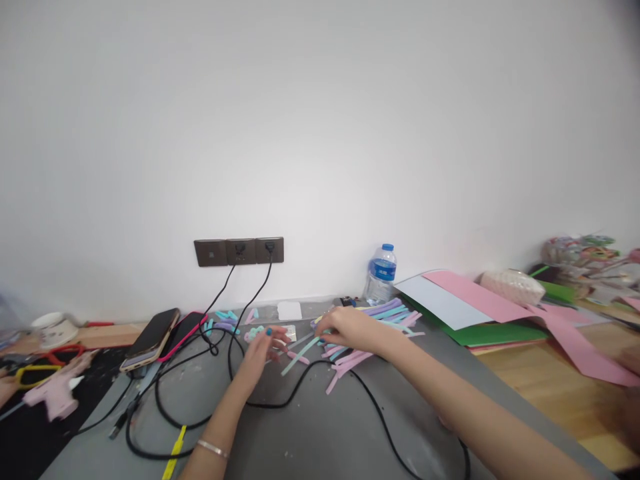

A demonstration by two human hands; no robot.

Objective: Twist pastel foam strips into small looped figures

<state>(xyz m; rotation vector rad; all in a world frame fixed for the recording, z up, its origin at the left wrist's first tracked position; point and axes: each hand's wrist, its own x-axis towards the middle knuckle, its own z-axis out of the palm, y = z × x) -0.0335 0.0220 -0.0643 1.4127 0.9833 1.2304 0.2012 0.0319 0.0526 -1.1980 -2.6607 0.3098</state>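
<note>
My right hand (pixel 343 330) reaches over a pile of pastel pipe cleaners (pixel 395 312) in purple, blue and pink. Its thumb and fingers pinch one end of a mint-green pipe cleaner (pixel 299 359), which slants down to the left over the grey table. My left hand (pixel 264 351) is just left of it, fingers apart and nothing visible in them. Behind the left fingers is a small cluster of curled pastel pieces (pixel 254 331), partly covered. More short bent pieces in blue and purple (pixel 227 320) lie farther left.
Black cables (pixel 286 404) loop across the grey table from the wall sockets (pixel 239 253). Phones (pixel 151 339) lie at left, beside a pink glue gun (pixel 57 395) and scissors (pixel 37 376). A water bottle (pixel 382 277) stands by the wall; coloured paper sheets (pixel 450 300) lie right.
</note>
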